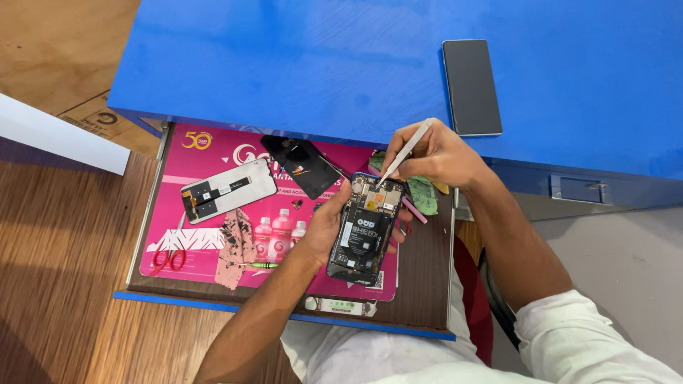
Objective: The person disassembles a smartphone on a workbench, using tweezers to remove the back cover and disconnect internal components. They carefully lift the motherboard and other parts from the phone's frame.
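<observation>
My left hand (324, 227) cradles an opened phone (364, 231) from beneath, its back cover off so the black battery and circuit board show. It is held over an open desk drawer (284, 306). My right hand (437, 153) pinches a thin white tool (407, 151) like a pen, its tip touching the upper part of the phone near the camera area.
The drawer holds a pink printed sheet (213, 153), a detached white screen panel (228, 190), a black panel (302, 165), red scissors (169, 259), torn pink scraps and a green cloth (425, 192). A dark smartphone (472, 87) lies on the blue desk top (284, 64).
</observation>
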